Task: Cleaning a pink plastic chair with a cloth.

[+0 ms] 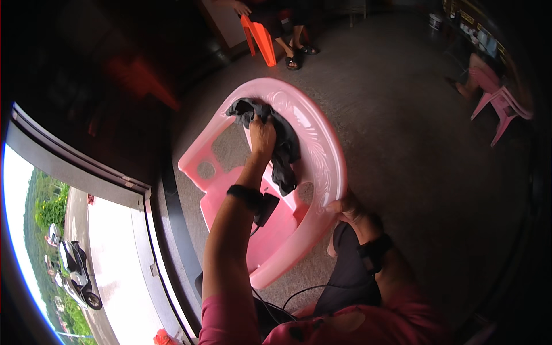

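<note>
A pink plastic armchair [317, 146] stands before me, its embossed backrest nearest the right side. My left hand [262, 133] presses a dark grey cloth [282, 133] against the inner side of the backrest, fingers closed into its folds. Part of the cloth hangs down towards the seat [276, 224]. On the outer edge of the backrest, lower right, my right hand [345, 209] grips the rim, with the thumb on the front face. Black straps with small devices are on both my forearms, and a thin black cable runs across my lap.
A person [293, 43] sits by an orange plastic chair [261, 39] at the top. Another person [478, 77] sits on a pink chair [500, 103] at the right. A door frame [148, 207] borders the left side, with parked motor scooters [71, 263] outside.
</note>
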### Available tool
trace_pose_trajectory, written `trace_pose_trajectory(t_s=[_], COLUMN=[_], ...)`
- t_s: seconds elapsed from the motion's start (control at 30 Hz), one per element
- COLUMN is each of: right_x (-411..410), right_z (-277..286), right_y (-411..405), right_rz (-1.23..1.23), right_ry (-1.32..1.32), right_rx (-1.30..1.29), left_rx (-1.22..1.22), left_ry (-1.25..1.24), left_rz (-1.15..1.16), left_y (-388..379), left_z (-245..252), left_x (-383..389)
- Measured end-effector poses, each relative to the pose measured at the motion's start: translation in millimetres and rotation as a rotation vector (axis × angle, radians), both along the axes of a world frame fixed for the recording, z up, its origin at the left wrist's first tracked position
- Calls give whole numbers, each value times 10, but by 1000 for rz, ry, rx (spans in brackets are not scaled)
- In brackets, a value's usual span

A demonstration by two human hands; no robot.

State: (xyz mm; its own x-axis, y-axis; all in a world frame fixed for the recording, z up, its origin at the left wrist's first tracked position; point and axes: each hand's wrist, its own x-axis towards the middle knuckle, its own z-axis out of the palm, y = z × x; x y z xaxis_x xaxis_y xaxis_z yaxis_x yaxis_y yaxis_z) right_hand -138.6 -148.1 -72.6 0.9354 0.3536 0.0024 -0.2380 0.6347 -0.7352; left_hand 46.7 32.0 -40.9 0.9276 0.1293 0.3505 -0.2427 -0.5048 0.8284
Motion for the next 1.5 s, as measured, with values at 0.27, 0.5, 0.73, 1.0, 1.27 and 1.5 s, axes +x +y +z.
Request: trace_pose_trajectory(t_s=[0.27,0.5,0.73,1.0,1.27,1.5], right_x=[-22,-85,-52,-8,-73,-106], right_z=[-36,50,69,92,84,58], right_y=[40,23,-1,3,-85,-126], right_rz=[-45,-34,13,-94,-47,-43], right_ry=[-32,-5,33,-59,-29,-10], right_rx=[74,123,98,31,72,68], left_rx=[158,462,772,301,335,534], left_ry=[47,130,417,177,15,132], left_rz=[-495,-666,-553,-241,-333,-425], left_y=[-111,8,217,456,-323,-177], left_z=[-118,-90,-145,141,-25,-309], left_x=[-949,-1484,-1526,-809,-727,-1206])
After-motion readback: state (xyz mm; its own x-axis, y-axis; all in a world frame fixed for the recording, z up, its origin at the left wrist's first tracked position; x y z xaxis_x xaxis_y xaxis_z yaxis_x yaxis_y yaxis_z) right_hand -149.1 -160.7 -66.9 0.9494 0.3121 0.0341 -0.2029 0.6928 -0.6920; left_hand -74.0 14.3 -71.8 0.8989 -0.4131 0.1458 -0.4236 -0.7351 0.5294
